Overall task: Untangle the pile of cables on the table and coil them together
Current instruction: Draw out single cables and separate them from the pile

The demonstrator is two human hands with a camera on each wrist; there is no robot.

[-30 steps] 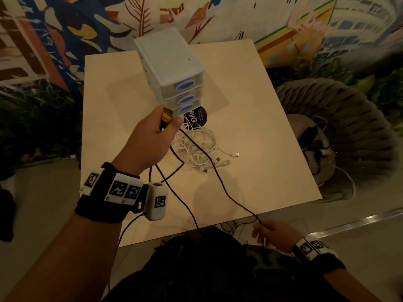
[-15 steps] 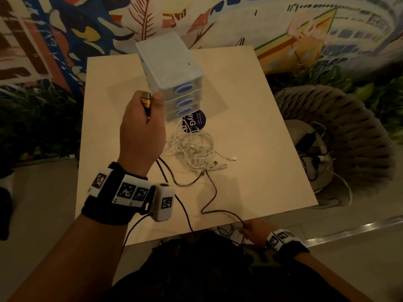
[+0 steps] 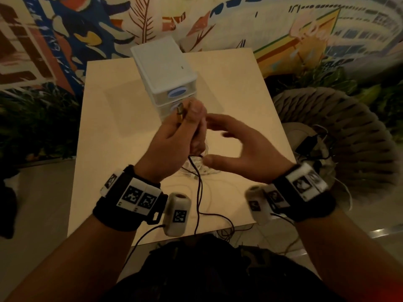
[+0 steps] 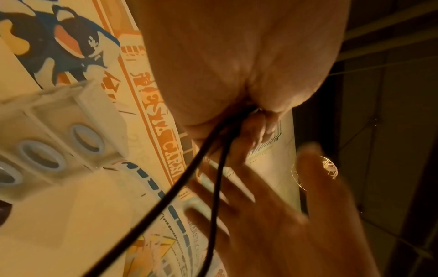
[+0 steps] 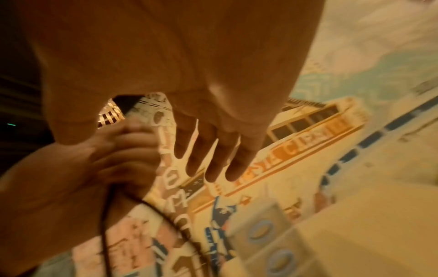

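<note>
Cables: black cable (image 3: 198, 188) is held in the left hand (image 3: 174, 138), fingers curled round it, thumb pinning the gold-tipped plug (image 3: 180, 112) upright above the fist. Two black strands drop from the fist, run over the near bench (image 3: 104, 149) edge and off toward the floor. White cable pile (image 3: 196, 168) lies on the bench under both hands, mostly hidden.

Drawer unit (image 3: 165, 77), white, three stacked drawers with blue oval pulls, stands at bench centre behind the hands; drawers closed, contents can't tell.

Right hand (image 3: 242, 153) grip: spread, fingers straight and blurred, thumb out, holding nothing, just beside the left fist.

Woven basket chair (image 3: 349, 136) right of the bench holds a cushion with a dark adapter and loose leads on it.

Left wrist view: both black strands (image 4: 213, 187) exit the fist bottom, right fingers (image 4: 237, 196) behind them; all three drawer pulls show, head view shows only the top one clearly. Right wrist view: straight right fingers (image 5: 213, 155) apart from the left fist (image 5: 113, 155) on the cable.
</note>
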